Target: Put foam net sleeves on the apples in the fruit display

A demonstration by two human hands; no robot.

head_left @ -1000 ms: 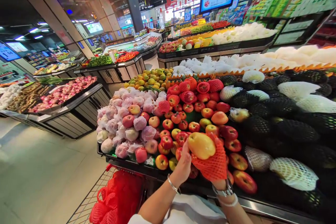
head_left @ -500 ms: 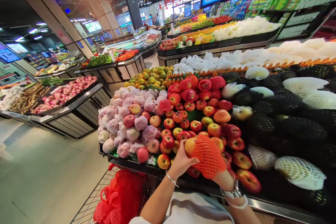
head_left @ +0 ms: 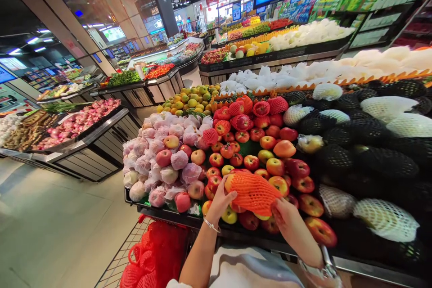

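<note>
An orange foam fruit net [head_left: 253,191] is stretched between my two hands above the apples, bulging around a rounded fruit at its left end. My left hand [head_left: 220,199] wraps that end, with fingers behind it and the thumb in front. At the narrower right end, the fingers of my right hand [head_left: 285,216] pinch the net's edge. The fruit's kind is mostly hidden by the mesh. Loose red and yellow apples [head_left: 251,162] lie below and behind, several of them in red nets [head_left: 242,122].
Film-wrapped fruits [head_left: 168,174] fill the bin's left side. Dark and white netted fruits [head_left: 386,220] lie to the right. Below left, a wire cart [head_left: 116,252] holds a heap of red foam nets [head_left: 151,256]. An onion stand [head_left: 77,121] stands across the aisle.
My right hand, inside the net to the wrist before, has drawn out to its right end. The net now covers the fruit by my left hand, which has shifted slightly left.
</note>
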